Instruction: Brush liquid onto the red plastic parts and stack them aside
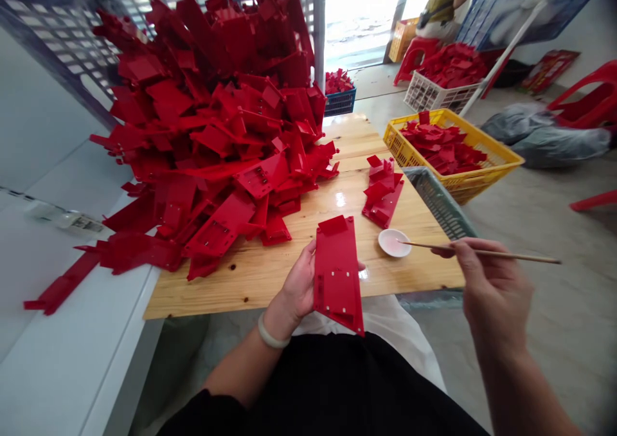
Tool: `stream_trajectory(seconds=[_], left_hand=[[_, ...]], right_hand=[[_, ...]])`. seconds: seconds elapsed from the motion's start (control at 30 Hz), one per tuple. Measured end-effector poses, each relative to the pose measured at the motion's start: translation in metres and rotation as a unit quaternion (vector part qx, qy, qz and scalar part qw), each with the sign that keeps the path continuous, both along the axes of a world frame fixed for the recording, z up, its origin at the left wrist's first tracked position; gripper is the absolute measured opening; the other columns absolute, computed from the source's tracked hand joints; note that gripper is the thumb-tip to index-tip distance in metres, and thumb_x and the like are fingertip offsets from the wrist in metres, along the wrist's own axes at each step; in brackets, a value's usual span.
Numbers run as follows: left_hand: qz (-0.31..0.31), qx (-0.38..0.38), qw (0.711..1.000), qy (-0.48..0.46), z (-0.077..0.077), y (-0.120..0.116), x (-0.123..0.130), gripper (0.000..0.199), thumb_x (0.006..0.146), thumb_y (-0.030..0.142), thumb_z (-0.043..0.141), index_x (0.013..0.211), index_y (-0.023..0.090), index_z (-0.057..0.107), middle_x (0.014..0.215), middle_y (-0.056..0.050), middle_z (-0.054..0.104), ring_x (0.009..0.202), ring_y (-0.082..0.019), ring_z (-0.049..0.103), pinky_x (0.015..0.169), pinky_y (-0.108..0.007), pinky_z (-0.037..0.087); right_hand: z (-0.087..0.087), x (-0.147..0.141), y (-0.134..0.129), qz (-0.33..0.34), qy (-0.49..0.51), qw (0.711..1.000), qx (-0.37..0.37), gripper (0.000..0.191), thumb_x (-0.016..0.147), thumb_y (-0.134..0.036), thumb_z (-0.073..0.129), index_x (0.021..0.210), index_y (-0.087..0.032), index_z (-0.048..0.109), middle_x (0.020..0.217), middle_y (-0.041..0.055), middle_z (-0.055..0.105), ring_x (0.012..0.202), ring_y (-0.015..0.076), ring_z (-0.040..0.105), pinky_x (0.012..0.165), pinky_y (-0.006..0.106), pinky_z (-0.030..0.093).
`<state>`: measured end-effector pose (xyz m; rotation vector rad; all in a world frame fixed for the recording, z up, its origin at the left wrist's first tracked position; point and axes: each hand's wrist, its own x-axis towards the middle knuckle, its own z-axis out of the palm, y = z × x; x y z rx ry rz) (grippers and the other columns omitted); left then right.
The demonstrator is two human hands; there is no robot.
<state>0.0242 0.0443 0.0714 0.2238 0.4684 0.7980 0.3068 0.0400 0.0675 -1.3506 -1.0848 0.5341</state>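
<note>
My left hand point(299, 283) grips a flat red plastic part point(337, 253) near the table's front edge. Small pale dots show on the part's lower half, and a raised flap stands at its far end. Between the fingers of my right hand point(491, 288) is a thin wooden stick brush point(511, 254). Its tip reaches into a small white dish point(391, 235) with pale pinkish contents; whether it touches them I cannot tell. Just beyond the dish, a few similar red parts point(383, 195) lie stacked on the wooden tabletop point(270, 278).
A large heap of red parts point(222, 121) spills from a tipped crate point(58, 37) on the left. Right of the table stand a yellow basket point(491, 172) and a grey-green crate point(446, 208). Farther back are a white basket point(434, 95), red stools and another person point(441, 2).
</note>
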Motion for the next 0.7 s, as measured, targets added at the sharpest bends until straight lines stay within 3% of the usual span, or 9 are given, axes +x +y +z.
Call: stream_trajectory(seconds=[0.1,0.17,0.3,0.4,0.53,0.7], left_hand=[[0.034,-0.006,0.999,0.025,0.005,-0.002,0.001,0.074,0.113,0.057,0.023,0.121,0.005,0.075,0.110,-0.024,0.081,0.094,-0.032,0.080,0.088,-0.050,0.064],[0.038,0.024,0.997,0.055,0.009,-0.006,0.002,0.076,0.113,0.061,0.026,0.118,0.005,0.076,0.107,-0.022,0.081,0.089,-0.032,0.080,0.082,-0.048,0.065],[0.045,0.109,0.985,0.123,0.019,-0.019,0.003,0.079,0.104,0.076,0.046,0.119,0.006,0.079,0.104,-0.018,0.081,0.080,-0.027,0.079,0.074,-0.036,0.063],[0.105,0.133,0.969,0.177,0.025,-0.026,0.005,0.081,0.093,0.084,0.060,0.119,0.010,0.080,0.108,-0.015,0.081,0.081,-0.025,0.079,0.076,-0.033,0.062],[0.179,0.157,0.938,0.253,0.029,-0.031,0.007,0.082,0.091,0.085,0.064,0.132,0.014,0.074,0.124,-0.016,0.078,0.088,-0.026,0.078,0.080,-0.037,0.062],[0.188,0.186,0.923,0.280,0.029,-0.029,0.008,0.081,0.096,0.081,0.061,0.144,0.017,0.067,0.131,-0.017,0.076,0.100,-0.030,0.077,0.087,-0.040,0.062]], right_hand=[[0.021,-0.017,-0.008,0.060,0.106,0.992,0.045,0.023,0.096,-0.046,0.083,0.105,-0.025,0.075,0.094,0.0033,0.080,0.088,0.0258,0.079,0.095,0.044,0.061],[0.030,-0.025,-0.013,0.107,0.123,0.986,0.046,0.019,0.097,-0.041,0.081,0.106,-0.025,0.076,0.100,0.0045,0.080,0.093,0.0240,0.079,0.096,0.039,0.061],[0.041,-0.038,-0.022,0.192,0.074,0.976,0.069,0.011,0.105,-0.031,0.072,0.112,-0.024,0.078,0.109,0.0052,0.078,0.104,0.0224,0.076,0.105,0.038,0.058],[0.050,-0.048,-0.024,0.238,0.014,0.964,0.121,0.015,0.106,-0.020,0.067,0.115,-0.025,0.078,0.109,0.0040,0.078,0.111,0.0220,0.073,0.111,0.039,0.055],[0.062,-0.063,-0.021,0.260,-0.060,0.944,0.194,0.026,0.102,-0.009,0.066,0.118,-0.027,0.076,0.104,0.0015,0.078,0.109,0.0205,0.071,0.114,0.038,0.053],[0.066,-0.072,-0.015,0.292,-0.094,0.931,0.198,0.031,0.101,-0.007,0.065,0.122,-0.029,0.072,0.104,0.0027,0.077,0.109,0.0249,0.069,0.107,0.045,0.055]])
